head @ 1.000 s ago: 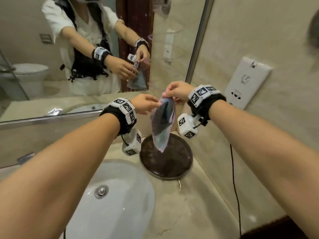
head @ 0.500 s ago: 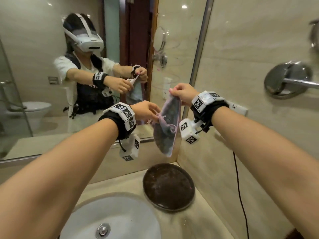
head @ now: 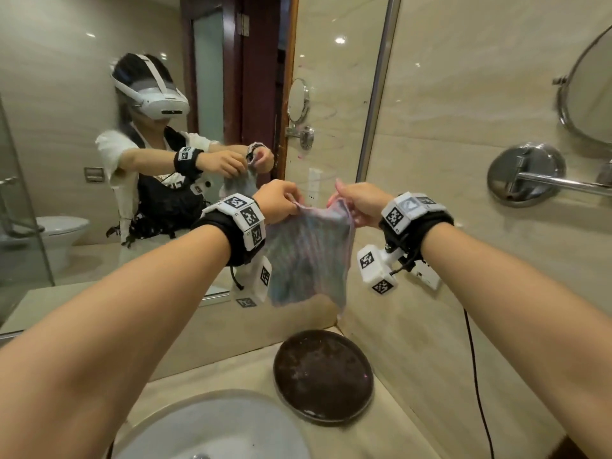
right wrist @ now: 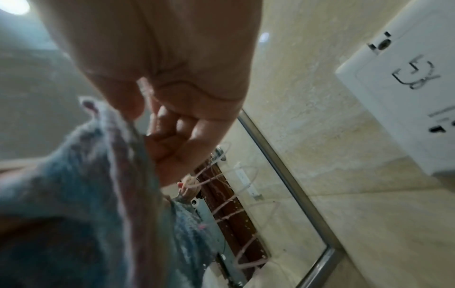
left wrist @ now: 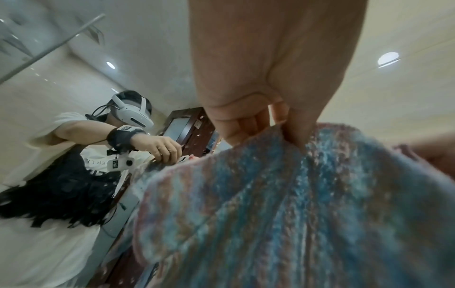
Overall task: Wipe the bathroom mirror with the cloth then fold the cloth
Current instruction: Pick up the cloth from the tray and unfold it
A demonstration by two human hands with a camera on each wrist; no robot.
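In front of the bathroom mirror [head: 334,134], the striped cloth [head: 308,256] hung spread above a dark round tray [head: 323,376] on the beige stone worktop [head: 374,438], beside a white basin [head: 212,429]. The left hand [head: 278,202] and right hand [head: 359,202] each pinched a top corner, fingers [right wrist: 172,132] curled tight.

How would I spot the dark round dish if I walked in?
Find the big wall mirror, then look down to the beige counter beneath it. Right of the white sink, in the wall corner, sits the round tray, the only dark brown thing there.
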